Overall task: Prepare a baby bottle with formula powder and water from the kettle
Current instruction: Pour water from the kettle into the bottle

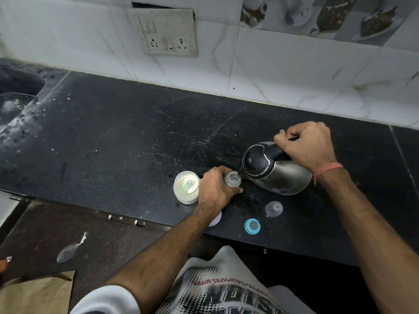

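On the dark speckled stone surface (136,137) the left hand (215,191) curls its fingers and thumb round a small clear plastic baby bottle (232,179), which stands upright near the front edge with its mouth open; whether powder or water already lies inside cannot be told from above. The right hand (306,146) grips the black handle of a rounded stainless-steel kettle with a black lid (275,169), fingers wrapped tight; the kettle is tilted to the left, its lid shut, its spout just over the bottle's mouth, and a thin glint shows at the spout tip, though a stream cannot be made out for certain. Just beside the left hand, on its left, stands an open round white jar of pale formula powder (186,187); the powder fills it nearly to the rim, and a pale green translucent scoop (187,184) lies in it. In front of the kettle, apart from it, a clear domed bottle cap (274,208) rests on the surface; nearer the front edge lies a teal screw ring with a clear teat in it (252,226). A white round lid (215,219) shows partly under the left forearm. A red thread band (326,169) circles the right wrist. On the tiled wall behind hangs a grey switch and socket plate (169,34).
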The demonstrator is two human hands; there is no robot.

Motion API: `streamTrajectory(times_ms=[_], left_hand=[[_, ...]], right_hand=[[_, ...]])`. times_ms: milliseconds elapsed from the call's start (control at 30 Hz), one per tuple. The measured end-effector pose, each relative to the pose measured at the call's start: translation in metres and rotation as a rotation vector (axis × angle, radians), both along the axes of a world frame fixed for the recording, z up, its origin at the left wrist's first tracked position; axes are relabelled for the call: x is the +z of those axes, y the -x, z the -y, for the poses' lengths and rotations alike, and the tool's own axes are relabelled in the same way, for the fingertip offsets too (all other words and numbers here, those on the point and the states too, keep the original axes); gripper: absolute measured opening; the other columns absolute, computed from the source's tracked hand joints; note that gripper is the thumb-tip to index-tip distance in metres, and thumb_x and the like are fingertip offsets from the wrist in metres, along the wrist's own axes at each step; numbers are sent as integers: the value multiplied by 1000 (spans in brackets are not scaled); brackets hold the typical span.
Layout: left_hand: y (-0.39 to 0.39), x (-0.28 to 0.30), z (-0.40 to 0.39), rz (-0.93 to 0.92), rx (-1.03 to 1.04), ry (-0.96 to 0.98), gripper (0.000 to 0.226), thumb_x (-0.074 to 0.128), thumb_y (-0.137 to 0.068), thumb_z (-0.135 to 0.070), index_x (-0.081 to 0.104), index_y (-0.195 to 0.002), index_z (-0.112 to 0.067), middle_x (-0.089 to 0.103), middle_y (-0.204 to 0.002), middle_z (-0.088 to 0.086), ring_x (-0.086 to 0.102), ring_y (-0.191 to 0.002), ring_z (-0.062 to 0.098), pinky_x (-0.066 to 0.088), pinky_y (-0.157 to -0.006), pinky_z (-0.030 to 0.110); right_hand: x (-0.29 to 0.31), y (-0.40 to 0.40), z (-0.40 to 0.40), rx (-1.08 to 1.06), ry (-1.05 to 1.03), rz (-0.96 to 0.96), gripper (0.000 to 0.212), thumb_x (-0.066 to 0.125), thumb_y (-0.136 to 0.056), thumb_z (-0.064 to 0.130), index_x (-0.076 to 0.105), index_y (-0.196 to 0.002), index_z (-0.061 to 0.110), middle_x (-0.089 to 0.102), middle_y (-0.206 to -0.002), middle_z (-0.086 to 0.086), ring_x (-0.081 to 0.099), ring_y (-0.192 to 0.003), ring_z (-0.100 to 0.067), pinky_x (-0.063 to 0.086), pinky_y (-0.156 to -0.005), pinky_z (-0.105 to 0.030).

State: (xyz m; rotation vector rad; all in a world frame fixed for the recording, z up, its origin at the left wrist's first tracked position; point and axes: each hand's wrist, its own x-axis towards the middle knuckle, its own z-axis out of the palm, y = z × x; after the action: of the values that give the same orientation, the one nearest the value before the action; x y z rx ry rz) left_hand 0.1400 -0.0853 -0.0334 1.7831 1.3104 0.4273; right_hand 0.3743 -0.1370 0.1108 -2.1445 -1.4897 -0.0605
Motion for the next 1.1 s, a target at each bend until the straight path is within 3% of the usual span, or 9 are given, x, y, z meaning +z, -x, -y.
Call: streamTrajectory(times_ms=[500,667,1100], left_hand=[[-1,-1,0,8,7,9,56,111,-66,-36,83,-114,-27,85,-105,-11,80,-98,9,68,-92,42],[-1,-3,-1,3,-5,-1,57,110,-67,-37,82,-116,-28,85,-106,-11,80,-98,8,68,-92,42],[-1,-5,-2,12,-2,15,57,110,-66,-37,82,-115,-29,84,-105,-12,80,-97,8,68,-91,41]], right_hand=[[0,1,-2,-2,2,-10,56,71,-94,25,48,-44,16,41,-39,4,43,-42,-18,40,-69,-24],[0,1,-2,1,1,-11,56,71,-95,26,51,-44,15,42,-38,5,44,-42,-17,43,-76,-25],[-1,-1,-2,21,-15,-4,53,68,-95,29,56,-47,12,49,-41,-1,53,-45,-28,52,-77,-32]])
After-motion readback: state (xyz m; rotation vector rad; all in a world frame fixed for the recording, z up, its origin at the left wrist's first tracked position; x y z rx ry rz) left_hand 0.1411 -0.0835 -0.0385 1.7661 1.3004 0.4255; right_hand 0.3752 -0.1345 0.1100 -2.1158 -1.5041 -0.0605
